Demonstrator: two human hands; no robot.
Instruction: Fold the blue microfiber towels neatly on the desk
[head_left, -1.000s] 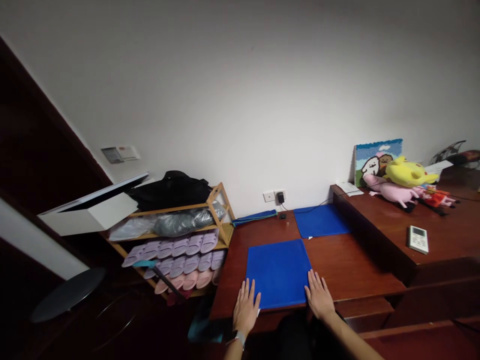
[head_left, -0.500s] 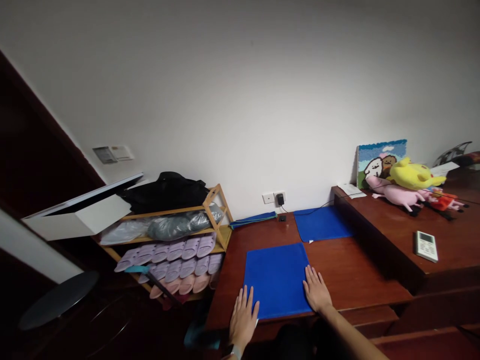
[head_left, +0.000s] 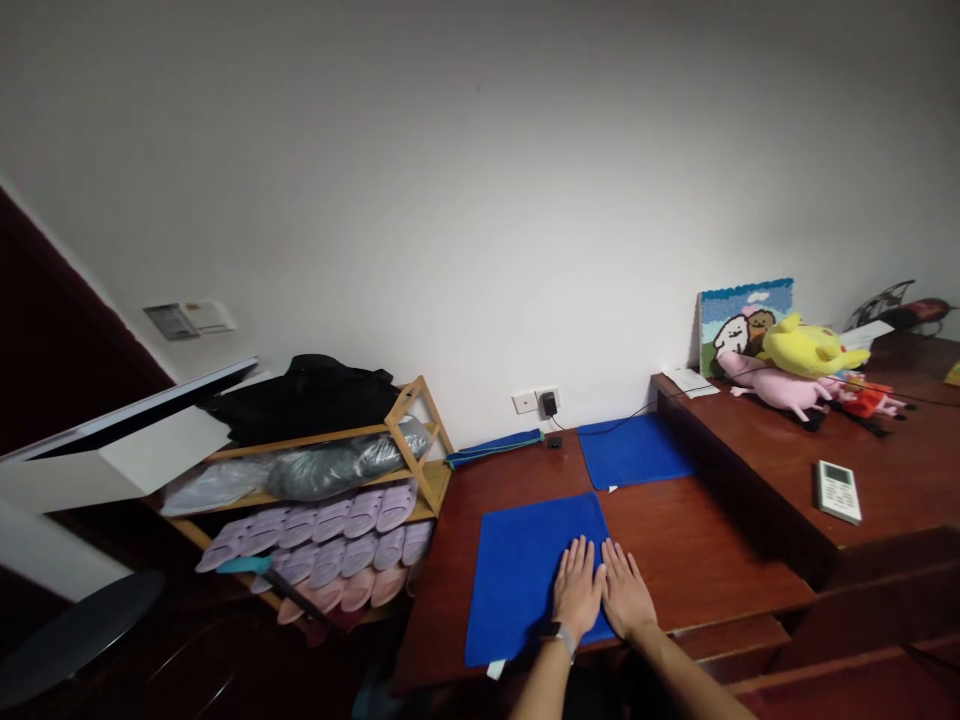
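Resting palms-down, grasping nothing, with blue cloth point(head_left: 514, 575) beneath left hand point(head_left: 578, 588), its edge at right hand point(head_left: 628, 594); already spread flat, unfolded.

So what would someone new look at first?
Probably the near blue cloth on the table, with the left hand on it and the right hand at its right edge. Then the yellow toy, heaped with a pink toy on the desk at the right. Purple slippers, in rows on the rack at the left, stand out too.
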